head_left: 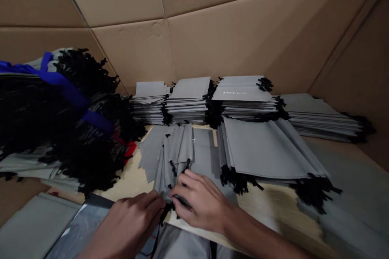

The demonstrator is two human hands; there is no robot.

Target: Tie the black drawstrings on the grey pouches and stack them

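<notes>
Several narrow grey fabric bags (181, 143) with black cord ends lie bunched at the table's front centre. My left hand (133, 214) has its fingers pinched on the lower left edge of this grey fabric. Just to its right, my right hand (200, 200) curls its fingers round the black cords at the bottom of the bags. The fingertips of both hands nearly meet. Exactly how much cord or fabric sits between the fingers is partly hidden. A thick pile of wider grey bags (270, 149) with black cords lies right of my right hand.
Stacks of grey bags (188, 99) line the back against a cardboard wall (243, 28). A printed bag (240, 94) tops one stack. At left rises a tall heap of black-corded bags tied with blue straps (68, 89). More grey fabric (36, 224) lies lower left on the cardboard.
</notes>
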